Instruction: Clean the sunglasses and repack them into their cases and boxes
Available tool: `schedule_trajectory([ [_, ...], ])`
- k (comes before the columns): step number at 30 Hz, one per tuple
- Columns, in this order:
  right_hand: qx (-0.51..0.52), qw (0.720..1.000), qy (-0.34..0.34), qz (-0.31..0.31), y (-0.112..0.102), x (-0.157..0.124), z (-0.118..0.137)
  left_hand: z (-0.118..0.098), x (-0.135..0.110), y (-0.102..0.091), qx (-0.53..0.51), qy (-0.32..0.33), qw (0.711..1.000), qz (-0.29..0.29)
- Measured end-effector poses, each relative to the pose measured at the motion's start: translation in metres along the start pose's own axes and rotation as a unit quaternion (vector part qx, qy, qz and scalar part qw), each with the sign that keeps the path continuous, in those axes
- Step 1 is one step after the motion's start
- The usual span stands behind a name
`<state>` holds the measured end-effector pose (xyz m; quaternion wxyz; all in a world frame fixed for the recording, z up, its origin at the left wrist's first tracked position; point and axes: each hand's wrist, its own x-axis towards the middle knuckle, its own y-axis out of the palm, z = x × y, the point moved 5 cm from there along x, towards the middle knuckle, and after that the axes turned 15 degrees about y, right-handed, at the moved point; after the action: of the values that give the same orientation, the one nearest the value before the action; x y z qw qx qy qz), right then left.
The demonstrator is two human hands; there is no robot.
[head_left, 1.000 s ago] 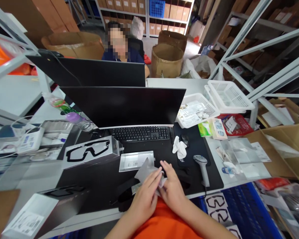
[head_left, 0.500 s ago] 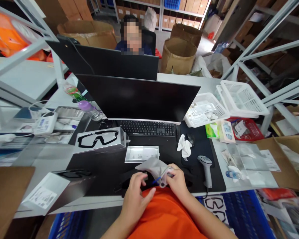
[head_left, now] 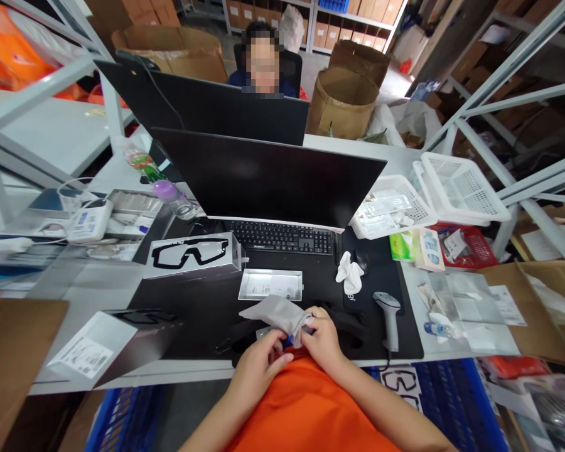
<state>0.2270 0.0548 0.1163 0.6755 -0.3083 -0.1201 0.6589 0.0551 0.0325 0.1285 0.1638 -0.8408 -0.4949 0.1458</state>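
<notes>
A soft grey cloth pouch (head_left: 273,312) lies bunched at the desk's front edge, close to my body. My right hand (head_left: 324,339) is closed on its gathered right end, thumb and fingers pinching the fabric. My left hand (head_left: 258,363) has its fingers curled at the pouch's lower edge, beside a small blue thing (head_left: 289,341) that shows between the hands. What the left fingertips hold is mostly hidden. Just beyond the pouch sits an open silver-white box tray (head_left: 270,285). A dark case or strap lies partly covered behind my hands.
A box printed with glasses (head_left: 191,256) and a second box (head_left: 91,351) stand left. Ahead are a keyboard (head_left: 282,238) and a monitor (head_left: 273,179). A barcode scanner (head_left: 388,320), white cloth (head_left: 349,274) and white basket (head_left: 395,207) are right. A person sits behind the monitors.
My left hand has moved in to the pouch and its fingers have curled by the blue thing. The pouch and right hand have shifted slightly left. The view has tilted a little.
</notes>
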Motion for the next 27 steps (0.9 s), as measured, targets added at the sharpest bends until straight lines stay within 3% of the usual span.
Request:
schedule_trajectory([
  [5, -0.008, 1.0, -0.004, 0.017, 0.006, 0.001, -0.001, -0.002, 0.004, -0.001, 0.025, 0.051, 0.998, -0.002],
  [8, -0.053, 0.998, -0.01, 0.028, 0.003, 0.002, 0.001, -0.005, 0.001, -0.012, 0.055, 0.062, 0.996, -0.036],
  [13, -0.135, 0.981, -0.131, 0.046, -0.024, -0.001, 0.004, 0.004, -0.019, -0.067, 0.141, 0.018, 0.977, -0.159],
  [16, -0.026, 0.982, -0.187, 0.033, -0.048, -0.006, -0.001, 0.014, -0.034, -0.102, 0.201, -0.017, 0.957, -0.21],
  [18, 0.075, 0.987, -0.139, 0.001, -0.063, -0.005, -0.014, 0.021, -0.044, -0.116, 0.254, -0.044, 0.94, -0.224],
  [21, 0.166, 0.984, 0.063, -0.014, -0.072, 0.004, -0.048, 0.032, -0.055, -0.117, 0.319, -0.081, 0.922, -0.204],
  [24, 0.193, 0.953, 0.234, 0.013, -0.072, 0.008, -0.082, 0.04, -0.058, -0.097, 0.326, -0.055, 0.928, -0.17],
  [27, 0.186, 0.941, 0.282, 0.024, -0.078, 0.012, -0.105, 0.044, -0.051, -0.072, 0.301, 0.012, 0.943, -0.143],
])
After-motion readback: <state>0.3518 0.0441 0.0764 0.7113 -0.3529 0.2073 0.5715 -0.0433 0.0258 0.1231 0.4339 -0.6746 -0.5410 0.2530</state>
